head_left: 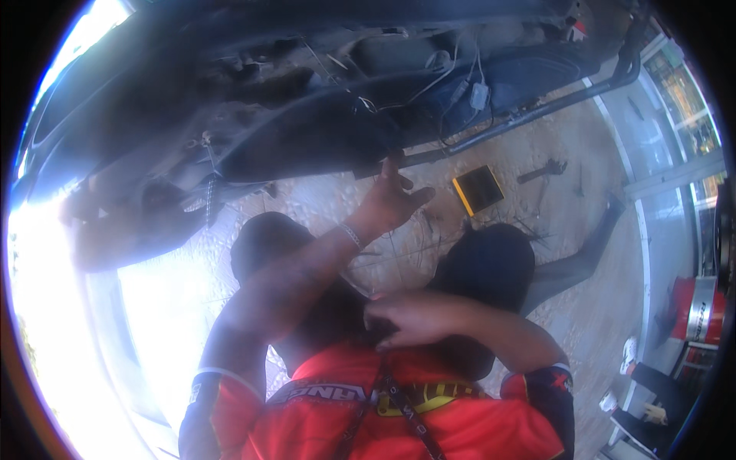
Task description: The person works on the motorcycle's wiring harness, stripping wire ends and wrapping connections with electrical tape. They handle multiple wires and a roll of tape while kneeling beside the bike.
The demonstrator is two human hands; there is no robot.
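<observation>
Dark vehicle panel (299, 142) spans the far side of the tiled floor (567, 134); your left hand (389, 203), fingers parted, reaches the panel's lower edge, contact unclear; your right hand (410, 317) curls before your chest, contents unclear; lettering crosses your red shirt (491, 429).

Upper body: bright red short-sleeved shirt (491, 429), chest printed with a dark panel of pale lettering beside yellow lettering. Left sleeve (196, 395) dark toward the outer side, pale edging at the hem; right sleeve (550, 391) dark navy, small red mark, thin yellow piping near its seam. Over the shirt, a narrow dark lanyard (412, 420) with pale printed characters, two straps forming a V. Left wrist carries a pale, chain-like bracelet (351, 235). Legs: dark legwear (491, 257) over rounded knees; fabric and seams indistinct in shadow.
</observation>
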